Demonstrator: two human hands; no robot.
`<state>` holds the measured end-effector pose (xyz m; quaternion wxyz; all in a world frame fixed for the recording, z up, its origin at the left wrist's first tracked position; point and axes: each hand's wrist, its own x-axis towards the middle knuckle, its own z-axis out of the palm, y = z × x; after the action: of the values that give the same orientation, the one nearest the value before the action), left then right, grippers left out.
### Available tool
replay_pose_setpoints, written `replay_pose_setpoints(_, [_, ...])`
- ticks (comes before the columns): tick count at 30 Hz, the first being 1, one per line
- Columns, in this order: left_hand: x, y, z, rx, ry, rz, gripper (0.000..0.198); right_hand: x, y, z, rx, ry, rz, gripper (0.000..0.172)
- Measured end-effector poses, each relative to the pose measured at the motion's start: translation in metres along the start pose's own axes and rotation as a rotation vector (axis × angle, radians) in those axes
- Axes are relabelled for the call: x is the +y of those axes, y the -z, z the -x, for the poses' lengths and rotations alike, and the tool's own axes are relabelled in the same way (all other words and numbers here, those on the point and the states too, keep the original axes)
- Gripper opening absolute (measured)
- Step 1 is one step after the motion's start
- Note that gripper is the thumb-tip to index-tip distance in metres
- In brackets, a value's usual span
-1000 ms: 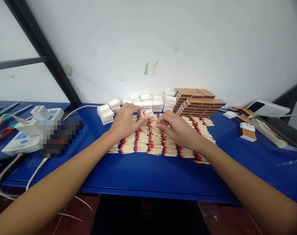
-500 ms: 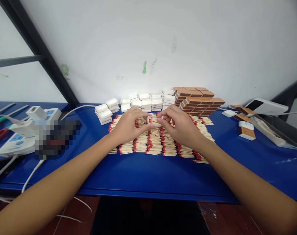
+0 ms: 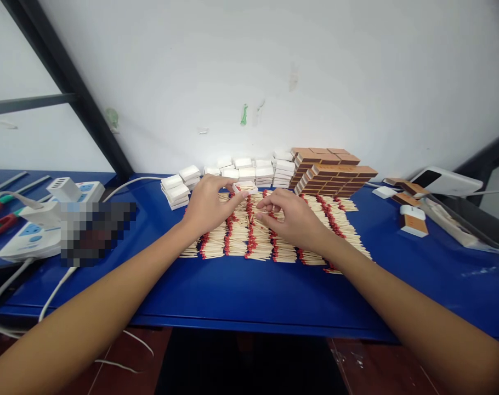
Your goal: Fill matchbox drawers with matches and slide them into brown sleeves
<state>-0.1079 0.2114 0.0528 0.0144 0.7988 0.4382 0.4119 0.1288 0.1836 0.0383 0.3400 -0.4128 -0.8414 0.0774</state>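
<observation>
My left hand (image 3: 210,206) is closed on one end of a white matchbox tray (image 3: 246,188), holding it over the far part of the matches. Rows of loose red-headed matches (image 3: 257,248) lie side by side on the blue table beneath both hands. Low over the middle rows, my right hand (image 3: 293,216) has its thumb and fingers curled together, just in front of the tray. Its fingertips are at the matches; whether any are pinched between them cannot be made out.
White trays (image 3: 245,174) are stacked along the wall, beside a stack of brown matchboxes (image 3: 340,175). A power strip (image 3: 35,236) with chargers and cables is at left. A few matchbox pieces (image 3: 414,222) and a white device (image 3: 447,180) are at right.
The tray has moved away and slightly left in my left hand. My right hand has left the tray and come down to the match rows.
</observation>
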Motion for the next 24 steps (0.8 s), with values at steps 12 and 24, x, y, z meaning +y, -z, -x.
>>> replay_pose_setpoints(12, [0.003, 0.003, -0.001, -0.007, -0.016, -0.005, 0.025, -0.012, -0.006, -0.006, -0.021, -0.071, -0.154, 0.012])
replay_pose_setpoints(24, [0.003, 0.003, 0.0, -0.012, -0.018, -0.014, 0.027, -0.014, 0.018, 0.0, -0.201, -0.134, -0.209, 0.009])
